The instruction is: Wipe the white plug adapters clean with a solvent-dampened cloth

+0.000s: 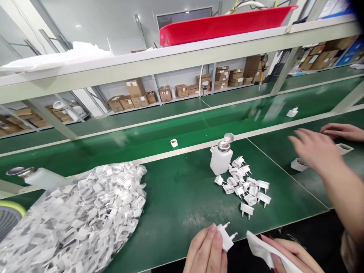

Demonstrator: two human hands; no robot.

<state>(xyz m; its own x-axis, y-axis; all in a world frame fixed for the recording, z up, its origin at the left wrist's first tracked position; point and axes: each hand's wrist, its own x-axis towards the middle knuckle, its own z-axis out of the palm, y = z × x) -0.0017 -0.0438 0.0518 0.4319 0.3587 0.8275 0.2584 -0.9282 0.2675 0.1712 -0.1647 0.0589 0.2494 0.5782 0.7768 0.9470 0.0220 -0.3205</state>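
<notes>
My left hand (pixel 205 248) is closed on a white two-pin plug piece (pixel 226 238), its metal pins pointing right, just over the table's front edge. To its right, my right hand (pixel 292 256) grips a folded white cloth (pixel 265 251); something red shows partly behind it. A loose pile of similar white plug pieces (pixel 241 182) lies on the green table beyond my hands. Behind that pile stands a white dispenser bottle (pixel 221 159) with its metal lid raised.
A large clear bag (pixel 113 212) of white plug pieces fills the left side, with another bottle (pixel 42 178) behind it. On the green belt sits a small white housing (pixel 174 143). At right, another person's hands (pixel 318 151) work near a white housing (pixel 298 164).
</notes>
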